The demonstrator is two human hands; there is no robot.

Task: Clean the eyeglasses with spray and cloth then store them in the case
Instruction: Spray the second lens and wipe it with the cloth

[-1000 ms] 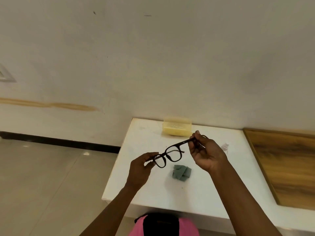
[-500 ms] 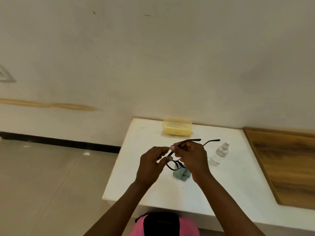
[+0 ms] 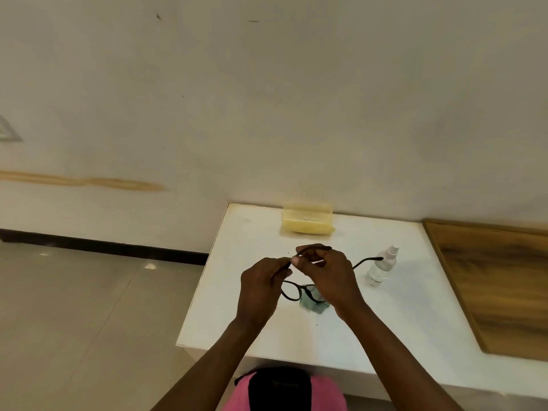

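Observation:
Black-framed eyeglasses (image 3: 292, 290) hang above the white table (image 3: 400, 330), lenses down and both arms opened out. My left hand (image 3: 261, 287) pinches the frame's left corner. My right hand (image 3: 329, 277) pinches one arm near its hinge; the other arm sticks out to the right past it. A folded grey-green cloth (image 3: 315, 307) lies on the table under the glasses, partly hidden by my right hand. A small clear spray bottle (image 3: 382, 266) stands to the right. The yellow translucent case (image 3: 308, 222) sits against the wall at the back.
A wooden panel (image 3: 498, 286) adjoins the table on the right. The tiled floor (image 3: 89, 321) lies beyond the table's left edge. A pink and black object (image 3: 281, 390) is right below me at the near edge.
Both hands came together at the table's centre and turned the glasses lenses-down with the arms opened. The spray bottle, hidden behind my right hand a second ago, now shows.

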